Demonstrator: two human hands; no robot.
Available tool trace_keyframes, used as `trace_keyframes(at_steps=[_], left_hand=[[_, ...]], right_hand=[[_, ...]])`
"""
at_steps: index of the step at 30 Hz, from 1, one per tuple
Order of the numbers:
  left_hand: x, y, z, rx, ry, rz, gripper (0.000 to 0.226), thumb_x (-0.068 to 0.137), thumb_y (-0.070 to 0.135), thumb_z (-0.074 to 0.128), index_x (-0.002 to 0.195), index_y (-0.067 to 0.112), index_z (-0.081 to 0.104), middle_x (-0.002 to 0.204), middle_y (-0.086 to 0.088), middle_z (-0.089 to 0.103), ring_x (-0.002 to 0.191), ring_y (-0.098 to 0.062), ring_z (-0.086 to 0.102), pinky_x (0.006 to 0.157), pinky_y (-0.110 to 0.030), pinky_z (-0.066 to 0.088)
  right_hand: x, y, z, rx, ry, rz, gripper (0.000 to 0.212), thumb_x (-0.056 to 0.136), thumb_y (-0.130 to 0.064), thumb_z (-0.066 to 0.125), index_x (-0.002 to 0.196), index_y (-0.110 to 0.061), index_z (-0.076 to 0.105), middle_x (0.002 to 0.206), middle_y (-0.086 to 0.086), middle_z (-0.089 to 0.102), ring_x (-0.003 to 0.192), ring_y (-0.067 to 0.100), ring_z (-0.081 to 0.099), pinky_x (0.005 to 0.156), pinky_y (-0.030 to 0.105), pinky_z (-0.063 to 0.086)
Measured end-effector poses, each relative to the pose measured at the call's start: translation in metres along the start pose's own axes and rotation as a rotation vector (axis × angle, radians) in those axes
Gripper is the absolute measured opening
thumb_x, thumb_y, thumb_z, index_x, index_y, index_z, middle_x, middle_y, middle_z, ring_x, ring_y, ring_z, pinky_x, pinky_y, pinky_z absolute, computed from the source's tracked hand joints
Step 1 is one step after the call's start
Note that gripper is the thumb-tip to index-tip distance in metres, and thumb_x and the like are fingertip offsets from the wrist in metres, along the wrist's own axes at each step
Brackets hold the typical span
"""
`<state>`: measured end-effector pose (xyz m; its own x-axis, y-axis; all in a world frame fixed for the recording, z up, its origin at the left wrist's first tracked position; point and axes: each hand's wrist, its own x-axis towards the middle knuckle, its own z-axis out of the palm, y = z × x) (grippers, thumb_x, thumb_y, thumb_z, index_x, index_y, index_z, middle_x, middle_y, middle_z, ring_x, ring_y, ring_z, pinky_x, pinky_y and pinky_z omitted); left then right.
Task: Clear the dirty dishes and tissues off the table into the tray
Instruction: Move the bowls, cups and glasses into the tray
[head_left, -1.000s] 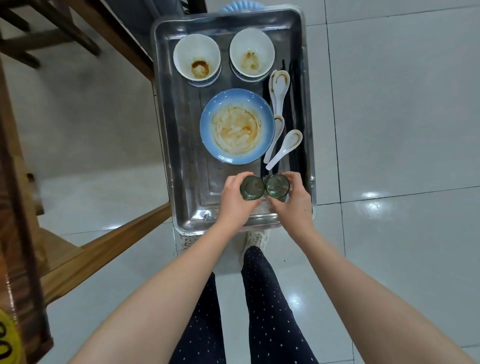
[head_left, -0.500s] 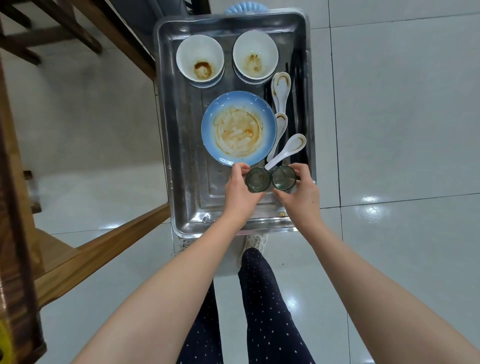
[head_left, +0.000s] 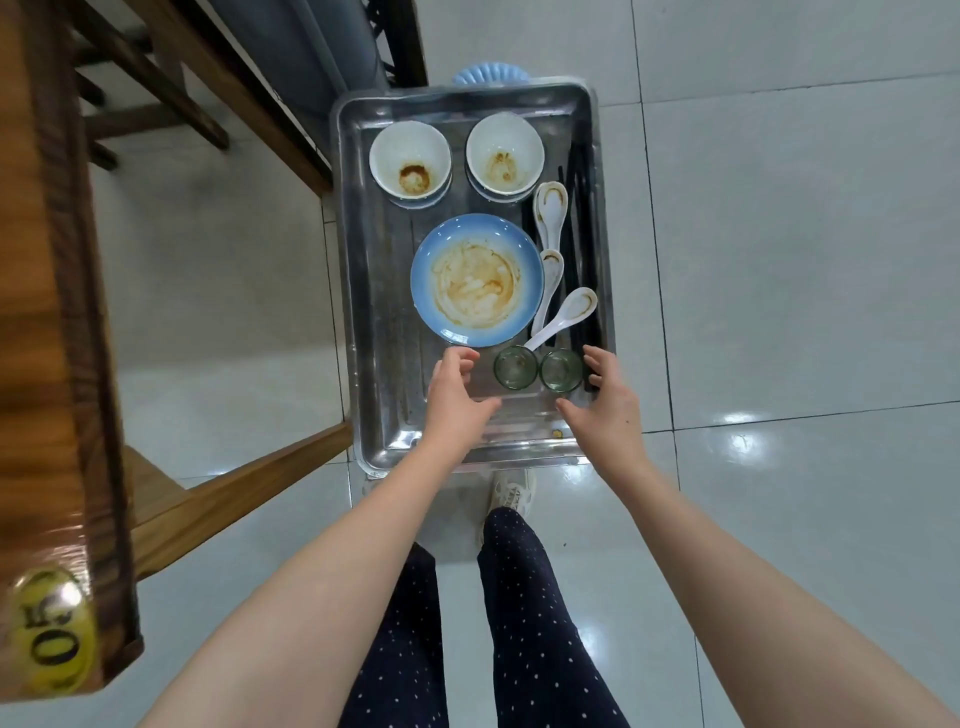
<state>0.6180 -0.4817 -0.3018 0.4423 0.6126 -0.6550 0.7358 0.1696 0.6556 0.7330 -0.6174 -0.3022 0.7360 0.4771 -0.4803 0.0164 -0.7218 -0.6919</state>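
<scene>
Just beyond left hand (head_left: 454, 400) and right hand (head_left: 605, 402), a blue plate (head_left: 477, 280) and white spoon (head_left: 563, 317) were set. Both glasses (head_left: 515, 368) had been released; the hands were held open beside them.

The steel tray (head_left: 384, 364) holds two white bowls (head_left: 409, 161), a blue plate (head_left: 477, 280), three spoons (head_left: 551, 205), chopsticks (head_left: 584, 208) and two glasses (head_left: 515, 368).

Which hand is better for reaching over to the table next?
Probably the left hand. It is empty over the tray, on the side nearest the table. The right hand, empty too, is past the two glasses, farther off.
</scene>
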Motion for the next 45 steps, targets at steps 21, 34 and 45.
trace_keyframes(at_steps=[21, 34, 45], left_hand=[[-0.183, 0.088, -0.213, -0.137, 0.202, 0.165, 0.049, 0.085, 0.004, 0.070, 0.127, 0.026, 0.057, 0.106, 0.012, 0.062, 0.097, -0.005, 0.059, 0.072, -0.011, 0.045], [-0.288, -0.014, -0.416, -0.194, 0.449, 0.184, 0.043, 0.090, 0.005, 0.064, 0.129, 0.023, 0.057, 0.121, 0.001, 0.061, 0.105, -0.015, 0.059, 0.076, -0.023, 0.054], [-0.349, -0.099, -0.575, -0.286, 0.622, 0.172, 0.041, 0.091, 0.006, 0.063, 0.129, 0.019, 0.058, 0.123, -0.004, 0.062, 0.109, -0.018, 0.059, 0.079, -0.023, 0.051]], right_hand=[[-0.128, -0.218, -0.063, -0.045, -0.068, -0.345, 0.048, 0.085, -0.007, 0.066, 0.126, -0.028, 0.052, 0.118, -0.016, 0.054, 0.107, 0.004, 0.049, 0.092, 0.016, 0.037], [-0.244, -0.340, 0.067, -0.048, -0.077, -0.559, 0.045, 0.087, 0.001, 0.057, 0.126, -0.019, 0.053, 0.122, -0.004, 0.061, 0.113, 0.012, 0.055, 0.087, 0.023, 0.043], [-0.324, -0.432, 0.215, -0.057, -0.094, -0.618, 0.044, 0.088, -0.001, 0.061, 0.126, -0.023, 0.053, 0.119, -0.008, 0.060, 0.088, -0.003, 0.055, 0.062, 0.005, 0.042]])
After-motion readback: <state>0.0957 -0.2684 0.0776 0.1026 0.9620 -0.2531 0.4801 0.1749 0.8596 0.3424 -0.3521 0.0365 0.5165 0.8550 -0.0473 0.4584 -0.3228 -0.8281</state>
